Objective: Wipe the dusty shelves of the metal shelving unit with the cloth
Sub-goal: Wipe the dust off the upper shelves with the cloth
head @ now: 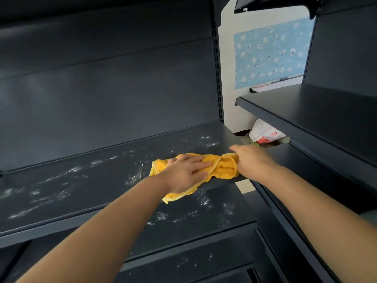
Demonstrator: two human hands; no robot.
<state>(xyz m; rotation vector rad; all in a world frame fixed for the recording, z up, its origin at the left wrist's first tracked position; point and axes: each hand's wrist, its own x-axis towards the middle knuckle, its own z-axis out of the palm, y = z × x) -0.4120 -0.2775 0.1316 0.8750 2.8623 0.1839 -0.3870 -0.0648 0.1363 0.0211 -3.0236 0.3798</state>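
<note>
A yellow cloth point(223, 167) lies bunched at the right front corner of a dark metal shelf point(98, 180) streaked with white dust. My left hand point(186, 170) presses flat on the cloth's left part, fingers straight and pointing right. My right hand point(252, 160) grips the cloth's right end at the shelf's right edge, fingers curled under and mostly hidden. Part of the cloth hangs over the front edge of the shelf. A lower shelf point(204, 213) below also carries white dust patches.
A second dark shelving unit point(318, 111) stands to the right, its shelves at a similar height. Between the units show a white wall, a blue patterned sheet point(269, 54) and a white-and-red bag point(265, 133). The shelf's back panel point(102, 88) rises behind.
</note>
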